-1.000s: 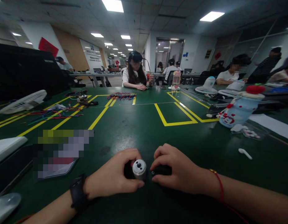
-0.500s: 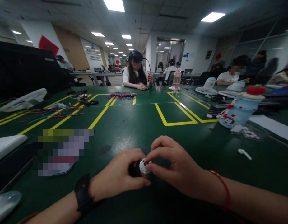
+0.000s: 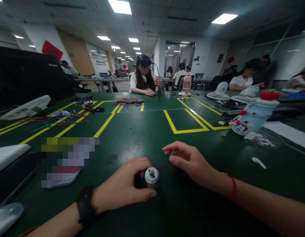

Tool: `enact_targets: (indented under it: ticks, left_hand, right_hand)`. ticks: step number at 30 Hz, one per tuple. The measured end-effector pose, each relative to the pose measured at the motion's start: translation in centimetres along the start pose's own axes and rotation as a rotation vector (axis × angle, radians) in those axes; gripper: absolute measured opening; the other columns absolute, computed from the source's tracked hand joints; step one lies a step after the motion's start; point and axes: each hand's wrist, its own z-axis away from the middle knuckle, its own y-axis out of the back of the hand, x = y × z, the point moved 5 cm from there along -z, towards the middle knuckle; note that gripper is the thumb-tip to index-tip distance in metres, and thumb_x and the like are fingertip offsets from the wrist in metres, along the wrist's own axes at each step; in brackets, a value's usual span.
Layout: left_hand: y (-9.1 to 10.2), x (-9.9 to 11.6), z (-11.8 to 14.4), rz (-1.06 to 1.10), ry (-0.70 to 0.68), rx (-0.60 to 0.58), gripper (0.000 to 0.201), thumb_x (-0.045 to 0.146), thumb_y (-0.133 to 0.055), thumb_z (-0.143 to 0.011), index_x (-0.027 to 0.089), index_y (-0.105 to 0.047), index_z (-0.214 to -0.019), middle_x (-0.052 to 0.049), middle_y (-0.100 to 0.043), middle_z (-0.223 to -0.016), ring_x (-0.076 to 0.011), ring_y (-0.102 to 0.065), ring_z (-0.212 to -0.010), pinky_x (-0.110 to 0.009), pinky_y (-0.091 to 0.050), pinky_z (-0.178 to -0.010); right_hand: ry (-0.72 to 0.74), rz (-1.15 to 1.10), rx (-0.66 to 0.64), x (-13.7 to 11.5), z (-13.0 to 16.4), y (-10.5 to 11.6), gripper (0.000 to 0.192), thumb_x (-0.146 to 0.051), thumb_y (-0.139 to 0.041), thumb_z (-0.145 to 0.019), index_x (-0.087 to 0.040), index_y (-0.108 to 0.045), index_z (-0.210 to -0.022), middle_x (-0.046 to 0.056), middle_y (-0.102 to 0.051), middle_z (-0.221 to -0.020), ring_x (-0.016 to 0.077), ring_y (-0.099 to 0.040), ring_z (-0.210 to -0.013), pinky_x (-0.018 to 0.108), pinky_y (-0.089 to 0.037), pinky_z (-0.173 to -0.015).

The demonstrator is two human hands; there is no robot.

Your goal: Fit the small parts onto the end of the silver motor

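Here the left hand [image 3: 123,187] wraps its fingers [image 3: 142,194] around a small silver cylindrical metal part [image 3: 152,176] with a dark body behind it, holding it just above the dark green bench [image 3: 147,131]; the part's round face, with a small stub at its centre, points up toward the camera. A black watch [image 3: 84,205] sits on that wrist. The right hand [image 3: 189,161] hovers just beyond and to the right of the part, not touching it, its fingers [image 3: 171,149] loosely spread and holding nothing; a thin red string bracelet [image 3: 231,184] circles its wrist. Farther right of these fingers a small white plastic piece [image 3: 258,162] lies on the bench, and beyond it stands a pale blue bottle with a red cap [image 3: 253,115]. Ahead of both hands, yellow tape lines [image 3: 184,123] mark rectangles. Far to the left lie coloured wires [image 3: 53,121] and a white fan grille [image 3: 25,108]. Across the bench, a seated person [image 3: 142,77] works beside a bundle of coloured cables [image 3: 129,101].
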Motion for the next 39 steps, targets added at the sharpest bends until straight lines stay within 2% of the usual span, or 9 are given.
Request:
enact_targets:
  ticks: [3,7,13,17,19,23,28,33,39]
  left_hand:
    - [0.3,-0.1,0.1,0.014,-0.003,-0.004,0.020,0.020,-0.070,-0.073,0.020,-0.059,-0.089,0.001,-0.060,-0.088,-0.0172,-0.055,-0.078,-0.028,-0.041,-0.070]
    - [0.3,-0.4,0.2,0.051,-0.016,0.000,0.029,0.020,-0.072,-0.072,0.022,-0.058,-0.097,0.000,-0.062,-0.096,-0.0186,-0.057,-0.085,-0.030,-0.043,-0.076]
    - [0.6,-0.3,0.5,0.081,-0.047,0.094,0.022,0.023,-0.071,-0.076,0.021,-0.059,-0.094,0.000,-0.063,-0.092,-0.0173,-0.058,-0.082,-0.029,-0.045,-0.073]
    - [0.0,0.1,0.3,0.144,-0.011,0.111,0.026,0.023,-0.072,-0.076,0.023,-0.062,-0.100,0.001,-0.066,-0.098,-0.0184,-0.061,-0.088,-0.029,-0.046,-0.078]
    - [-0.5,0.1,0.2,0.198,0.025,0.112,0.028,0.023,-0.071,-0.078,0.024,-0.061,-0.104,0.000,-0.067,-0.097,-0.0185,-0.061,-0.087,-0.029,-0.047,-0.077]
    - [-1.2,0.1,0.0,0.265,0.060,0.103,0.024,0.026,-0.071,-0.078,0.021,-0.061,-0.100,0.000,-0.067,-0.094,-0.0184,-0.062,-0.082,-0.028,-0.048,-0.071]
    - [-1.4,0.1,-0.2,0.282,0.070,0.083,0.021,0.028,-0.072,-0.078,0.021,-0.061,-0.094,0.002,-0.066,-0.085,-0.0167,-0.060,-0.077,-0.026,-0.046,-0.067]
    - [-0.9,-0.1,0.1,0.247,0.059,0.070,0.027,0.028,-0.074,-0.076,0.022,-0.059,-0.097,0.002,-0.065,-0.089,-0.0169,-0.059,-0.080,-0.027,-0.045,-0.070]
    - [-0.3,-0.9,0.4,0.241,0.102,0.047,0.023,0.025,-0.072,-0.076,0.020,-0.058,-0.094,0.001,-0.063,-0.088,-0.0169,-0.058,-0.080,-0.027,-0.045,-0.069]
  right_hand:
    - [-0.183,-0.099,0.133,3.4,-0.8,2.0,0.027,-0.033,-0.058,-0.084,-0.014,-0.062,-0.103,0.004,-0.062,-0.083,0.0131,-0.057,-0.070,0.026,-0.046,-0.061]
    - [-0.202,-0.101,0.141,4.9,-1.4,2.5,0.025,-0.035,-0.057,-0.085,-0.014,-0.062,-0.098,0.002,-0.061,-0.077,0.0112,-0.055,-0.064,0.025,-0.044,-0.057]
    - [-0.122,0.037,0.082,3.8,-0.9,1.5,0.018,-0.030,-0.058,-0.086,-0.015,-0.064,-0.093,0.001,-0.063,-0.076,0.0124,-0.057,-0.067,0.026,-0.045,-0.060]
    - [0.095,0.191,0.044,0.9,-0.1,0.4,0.011,-0.023,-0.058,-0.085,-0.018,-0.065,-0.092,0.002,-0.062,-0.083,0.0129,-0.056,-0.073,0.026,-0.045,-0.064]
    - [0.202,0.173,-0.001,-0.9,0.6,-0.7,0.014,-0.023,-0.060,-0.085,-0.019,-0.065,-0.098,0.003,-0.062,-0.089,0.0137,-0.057,-0.080,0.027,-0.046,-0.071]
    - [0.249,0.244,-0.024,-2.9,1.5,-2.3,0.015,-0.027,-0.067,-0.079,-0.022,-0.068,-0.094,0.003,-0.061,-0.096,0.0166,-0.056,-0.089,0.032,-0.045,-0.082]
    - [0.232,0.283,0.011,-3.2,1.2,-2.4,0.008,-0.024,-0.067,-0.079,-0.023,-0.069,-0.087,0.002,-0.059,-0.098,0.0172,-0.056,-0.092,0.033,-0.043,-0.084]
    - [0.214,0.200,0.110,-2.9,0.7,0.1,0.006,-0.025,-0.064,-0.084,-0.021,-0.066,-0.087,0.002,-0.057,-0.095,0.0155,-0.055,-0.091,0.030,-0.044,-0.081]
    - [0.223,0.347,-0.170,-0.3,1.1,0.0,0.009,-0.026,-0.067,-0.082,-0.022,-0.070,-0.089,0.003,-0.059,-0.094,0.0169,-0.054,-0.089,0.033,-0.042,-0.080]
